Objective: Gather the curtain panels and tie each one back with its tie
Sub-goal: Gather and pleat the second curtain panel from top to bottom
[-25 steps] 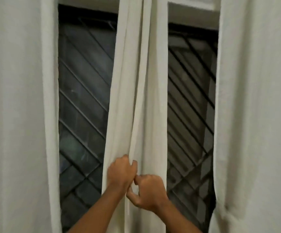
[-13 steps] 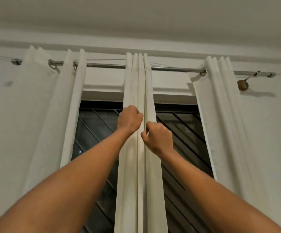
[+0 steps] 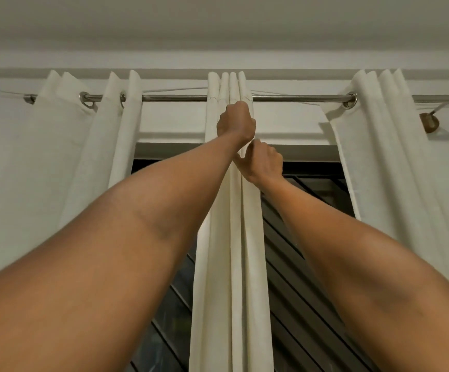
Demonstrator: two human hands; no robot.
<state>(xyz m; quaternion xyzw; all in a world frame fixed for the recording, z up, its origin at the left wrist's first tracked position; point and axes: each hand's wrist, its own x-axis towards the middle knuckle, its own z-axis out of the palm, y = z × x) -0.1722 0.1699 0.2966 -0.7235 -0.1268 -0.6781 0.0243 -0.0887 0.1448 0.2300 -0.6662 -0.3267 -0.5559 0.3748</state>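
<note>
The middle curtain (image 3: 231, 237) was cream cloth, matt, with a fine, slightly coarse weave; the left curtain (image 3: 57, 157) and right curtain (image 3: 392, 157) looked the same cloth. The rod (image 3: 175, 98) was smooth polished metal, and its eyelets (image 3: 85, 100) were shiny metal too. The knob (image 3: 429, 123) looked like dull brown wood. The wall (image 3: 285, 119) was matt paint, the glass (image 3: 169, 318) dark and glossy.

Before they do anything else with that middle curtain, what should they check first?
1. Folds of the middle panel gathered narrow: ok.
2. Grip of the left hand just below the rod: ok.
3. Grip of the right hand lower on the same folds: ok.
4. A tie within reach: cannot tell, none in view.
5. Gathering of the left panel: not ok, it hangs spread.
</note>
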